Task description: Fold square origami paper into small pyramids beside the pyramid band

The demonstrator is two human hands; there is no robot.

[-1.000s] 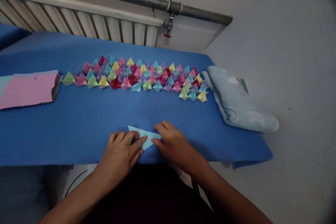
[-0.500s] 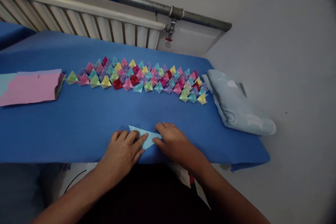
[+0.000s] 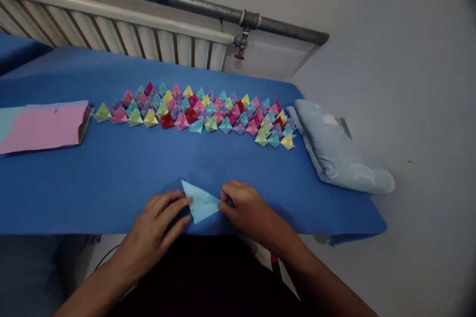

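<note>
A light blue sheet of folded paper [image 3: 201, 204] lies near the front edge of the blue-covered surface, kite-like in outline with creases across it. At its right corner, my right hand [image 3: 243, 208] pinches the paper between thumb and bent fingers. My left hand [image 3: 161, 218] rests on the other side, fingers stretched and somewhat apart, the index fingertip touching the paper's left edge. Beyond both hands stand several rows of small folded paper boats [image 3: 210, 124] in pink, red, yellow, green, blue and purple.
A stack of coloured paper sheets [image 3: 48, 126] lies at the left. To the right, a folded pale blue blanket [image 3: 334, 151] sits beside the wall. Behind the blue cover [image 3: 111, 173] are a white radiator [image 3: 126, 39] and a metal pipe [image 3: 208, 7] with a red-handled valve.
My left hand has drawn back leftward off the paper's middle. The paper shows more of its face, opened wider toward me. My right hand keeps the right corner.
</note>
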